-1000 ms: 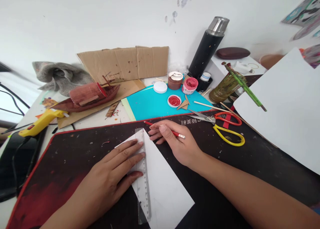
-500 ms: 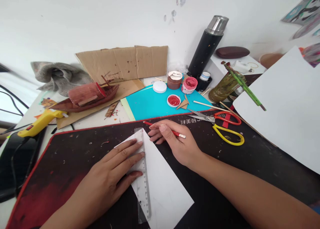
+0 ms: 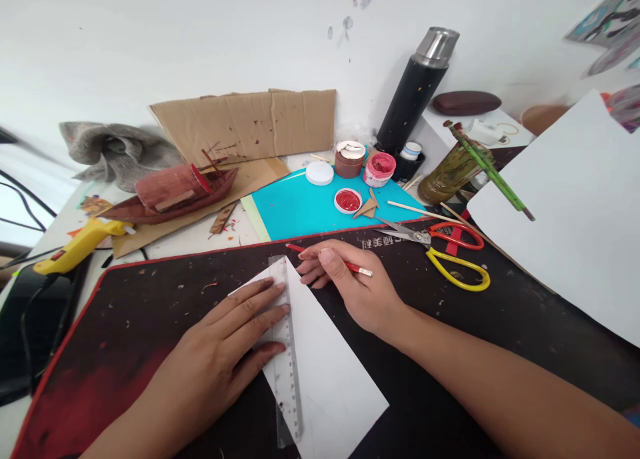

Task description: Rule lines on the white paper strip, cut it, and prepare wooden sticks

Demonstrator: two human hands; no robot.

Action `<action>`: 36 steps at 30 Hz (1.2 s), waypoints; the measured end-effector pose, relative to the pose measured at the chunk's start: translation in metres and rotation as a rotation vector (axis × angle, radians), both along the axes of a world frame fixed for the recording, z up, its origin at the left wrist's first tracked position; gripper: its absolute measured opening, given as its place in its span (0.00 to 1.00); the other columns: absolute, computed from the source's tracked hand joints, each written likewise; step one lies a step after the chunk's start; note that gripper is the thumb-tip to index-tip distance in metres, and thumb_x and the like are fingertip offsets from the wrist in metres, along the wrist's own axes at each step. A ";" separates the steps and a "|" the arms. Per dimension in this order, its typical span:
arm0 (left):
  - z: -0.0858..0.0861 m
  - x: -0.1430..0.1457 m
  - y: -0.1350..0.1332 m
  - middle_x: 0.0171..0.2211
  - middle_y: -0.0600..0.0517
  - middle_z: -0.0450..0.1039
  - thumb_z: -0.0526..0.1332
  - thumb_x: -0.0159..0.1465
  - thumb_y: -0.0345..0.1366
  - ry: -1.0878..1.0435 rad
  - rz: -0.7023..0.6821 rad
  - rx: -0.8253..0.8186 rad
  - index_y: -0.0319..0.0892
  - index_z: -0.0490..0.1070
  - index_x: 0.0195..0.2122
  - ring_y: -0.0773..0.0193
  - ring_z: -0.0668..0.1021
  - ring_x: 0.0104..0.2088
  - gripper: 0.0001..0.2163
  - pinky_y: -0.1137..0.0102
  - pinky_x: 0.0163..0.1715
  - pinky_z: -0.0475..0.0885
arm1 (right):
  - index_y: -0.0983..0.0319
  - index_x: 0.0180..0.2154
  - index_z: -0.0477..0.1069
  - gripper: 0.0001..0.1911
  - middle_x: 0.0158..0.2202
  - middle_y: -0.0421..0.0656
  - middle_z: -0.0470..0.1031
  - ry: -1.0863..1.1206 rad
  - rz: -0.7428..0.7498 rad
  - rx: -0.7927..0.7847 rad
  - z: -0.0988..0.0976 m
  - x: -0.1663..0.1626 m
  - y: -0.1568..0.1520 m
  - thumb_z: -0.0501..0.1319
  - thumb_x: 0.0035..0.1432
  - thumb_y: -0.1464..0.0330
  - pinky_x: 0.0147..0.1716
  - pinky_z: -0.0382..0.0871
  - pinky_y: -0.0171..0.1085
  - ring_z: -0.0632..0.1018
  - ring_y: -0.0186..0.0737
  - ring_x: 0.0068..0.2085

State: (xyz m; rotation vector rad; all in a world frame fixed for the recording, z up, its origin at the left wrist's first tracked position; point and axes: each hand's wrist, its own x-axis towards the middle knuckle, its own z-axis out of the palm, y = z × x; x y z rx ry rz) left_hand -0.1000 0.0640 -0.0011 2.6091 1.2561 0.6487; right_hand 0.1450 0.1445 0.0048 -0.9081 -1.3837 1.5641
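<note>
My left hand (image 3: 225, 342) lies with its fingers stretched out over a clear plastic ruler (image 3: 291, 379), pressing it against a sheet of white paper (image 3: 333, 372). The ruler runs lengthwise over the paper, from near its far corner toward me. Closed around a red pencil (image 3: 359, 269), my right hand (image 3: 357, 282) hovers or rests just right of the paper's far corner; I cannot tell if it touches the mat. The pencil's tip points left, near the ruler's far end, and its white end sticks out past the thumb.
Scissors (image 3: 433, 242) lie right of my right hand on the dark mat (image 3: 165, 292). Beyond are open paint jars (image 3: 380, 170) on a blue sheet (image 3: 295, 209), a model boat (image 3: 173, 192), a yellow glue gun (image 3: 80, 245), a black flask (image 3: 413, 99) and a brush jar (image 3: 445, 175).
</note>
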 end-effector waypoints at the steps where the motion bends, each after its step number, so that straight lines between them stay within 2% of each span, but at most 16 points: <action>1: 0.000 0.000 0.000 0.67 0.48 0.76 0.61 0.76 0.41 0.001 0.001 0.002 0.46 0.75 0.64 0.51 0.75 0.69 0.17 0.55 0.65 0.77 | 0.62 0.46 0.81 0.25 0.40 0.47 0.84 0.004 -0.001 0.001 0.000 0.000 0.000 0.61 0.73 0.47 0.38 0.82 0.39 0.85 0.39 0.38; 9: 0.001 0.002 0.001 0.66 0.48 0.77 0.61 0.77 0.41 0.011 -0.002 0.013 0.46 0.74 0.65 0.52 0.76 0.68 0.18 0.56 0.65 0.77 | 0.61 0.40 0.80 0.24 0.34 0.44 0.82 -0.033 -0.022 0.064 0.001 0.000 -0.001 0.59 0.75 0.48 0.36 0.79 0.37 0.83 0.39 0.35; 15: 0.001 0.000 0.000 0.67 0.48 0.76 0.61 0.77 0.41 0.012 -0.002 -0.001 0.46 0.74 0.65 0.51 0.75 0.69 0.18 0.55 0.65 0.77 | 0.60 0.36 0.77 0.24 0.24 0.38 0.76 -0.078 -0.051 0.104 0.001 0.002 0.000 0.59 0.75 0.49 0.35 0.76 0.39 0.82 0.39 0.29; 36: 0.000 0.001 0.000 0.67 0.47 0.76 0.62 0.76 0.40 -0.007 0.000 -0.018 0.46 0.74 0.65 0.51 0.74 0.69 0.18 0.56 0.66 0.76 | 0.60 0.37 0.79 0.24 0.29 0.42 0.80 -0.103 -0.068 0.125 0.002 0.000 0.000 0.58 0.76 0.49 0.35 0.77 0.38 0.80 0.39 0.31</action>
